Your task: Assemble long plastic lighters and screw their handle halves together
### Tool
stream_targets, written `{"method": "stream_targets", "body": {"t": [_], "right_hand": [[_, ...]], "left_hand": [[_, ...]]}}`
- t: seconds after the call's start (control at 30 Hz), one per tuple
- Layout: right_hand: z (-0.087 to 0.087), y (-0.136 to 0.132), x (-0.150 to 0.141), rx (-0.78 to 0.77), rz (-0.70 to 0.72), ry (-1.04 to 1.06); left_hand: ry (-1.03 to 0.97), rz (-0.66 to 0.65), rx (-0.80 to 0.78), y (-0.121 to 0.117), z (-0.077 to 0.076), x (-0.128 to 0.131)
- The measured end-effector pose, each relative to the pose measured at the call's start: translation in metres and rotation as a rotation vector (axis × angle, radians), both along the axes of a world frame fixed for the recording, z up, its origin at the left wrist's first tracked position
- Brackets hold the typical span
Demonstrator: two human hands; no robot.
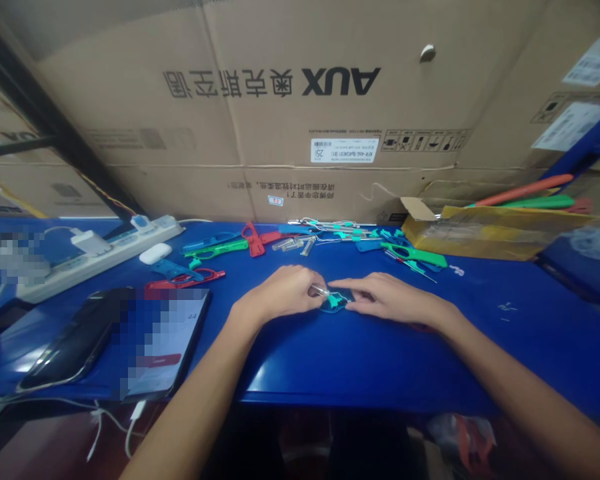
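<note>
My left hand [285, 292] and my right hand [385, 299] meet at the middle of the blue table [330, 360]. Between their fingertips lies a small teal plastic piece [336, 301] with a thin metal part [320, 290] at its left end. The left fingers are curled and pinch the metal part. The right fingers press on the teal piece's right side. Behind the hands lies a row of red, green, blue and teal plastic handle pieces [220, 248] and several small metal parts [295, 244].
Two phones [80, 340] lie at the front left beside a white power strip [100, 257] and a white earbud case [155, 253]. A yellow carton [485, 230] with long coloured pieces stands at the back right. Big cardboard boxes [300, 107] wall off the back.
</note>
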State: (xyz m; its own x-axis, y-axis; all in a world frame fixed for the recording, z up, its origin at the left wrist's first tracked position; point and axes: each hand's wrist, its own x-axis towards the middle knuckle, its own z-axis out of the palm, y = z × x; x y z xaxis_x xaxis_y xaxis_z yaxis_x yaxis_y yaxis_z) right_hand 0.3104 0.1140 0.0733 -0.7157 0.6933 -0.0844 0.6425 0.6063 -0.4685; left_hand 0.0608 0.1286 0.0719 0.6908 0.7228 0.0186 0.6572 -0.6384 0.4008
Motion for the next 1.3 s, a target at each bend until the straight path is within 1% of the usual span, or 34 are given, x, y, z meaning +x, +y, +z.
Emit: {"method": "stream_targets", "body": {"t": [0.1,0.27,0.6,0.77,0.87,1.03,1.2,1.3], "right_hand": [[-0.002,0.001,0.001,-0.013,-0.013,0.022],[-0.002,0.002,0.0,-0.021,-0.017,0.032],[-0.003,0.002,0.002,-0.002,0.005,0.006],[-0.001,0.0,0.002,0.003,-0.013,-0.016],[0.0,0.0,0.001,0.037,-0.004,-0.021],[-0.001,0.005,0.002,0.091,0.057,0.009],[-0.007,0.009,0.008,0.082,0.053,0.078],[-0.008,0.01,0.008,0.036,0.048,0.108]], "left_hand": [[-0.012,-0.011,0.014,0.001,-0.003,0.002],[-0.012,-0.057,0.092,0.004,-0.006,0.003],[0.016,-0.047,0.129,0.001,-0.005,0.007],[0.018,-0.027,0.157,-0.002,-0.001,0.011],[0.01,-0.012,0.16,-0.002,-0.002,0.011],[0.009,-0.001,0.138,0.001,-0.006,0.01],[0.004,-0.032,0.109,0.002,-0.008,0.011],[-0.012,-0.057,0.09,0.001,-0.006,0.01]]}}
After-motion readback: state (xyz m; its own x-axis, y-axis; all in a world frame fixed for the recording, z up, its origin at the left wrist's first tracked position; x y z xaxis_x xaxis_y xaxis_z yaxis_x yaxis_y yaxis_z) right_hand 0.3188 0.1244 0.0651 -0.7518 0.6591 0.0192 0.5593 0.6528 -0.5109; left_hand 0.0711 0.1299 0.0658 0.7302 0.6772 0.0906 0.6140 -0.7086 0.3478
